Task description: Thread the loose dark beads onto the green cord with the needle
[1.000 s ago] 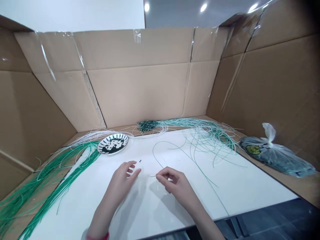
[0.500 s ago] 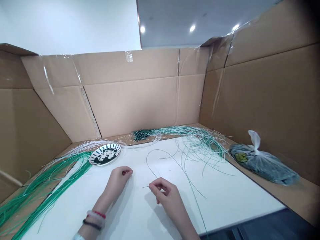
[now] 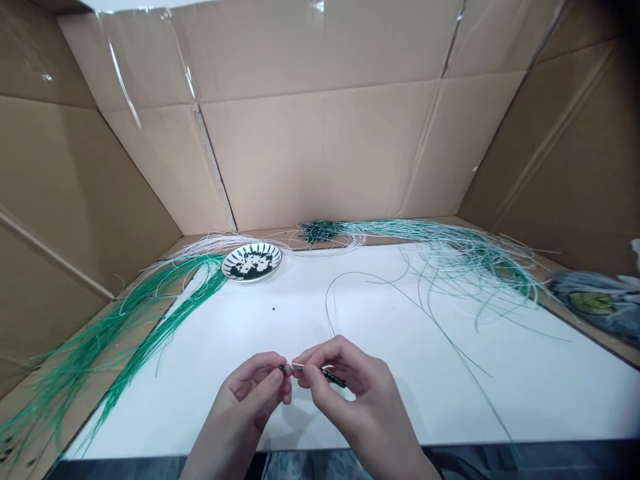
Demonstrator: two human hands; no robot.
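My two hands meet low in the middle of the white board [image 3: 400,373]. My left hand [image 3: 250,400] pinches a tiny dark bead [image 3: 283,368] at its fingertips. My right hand [image 3: 350,393] pinches a thin green wire [image 3: 330,313] near its end, with a short run of dark beads [image 3: 334,378] on it beside my fingers. The bead sits right at the wire's tip. The wire loops away over the board to the back right. A small striped dish [image 3: 251,261] of dark beads stands at the back left.
Bundles of green and white wires [image 3: 150,313] lie along the left, and more green wires [image 3: 450,260] fan across the back right. A plastic bag [image 3: 595,303] of dark stuff lies at the right. One loose bead [image 3: 273,310] lies on the board. Cardboard walls [image 3: 320,133] enclose the space.
My left hand picked a bead off the board and came to my right hand; both drew nearer to me. The camera tilted down.
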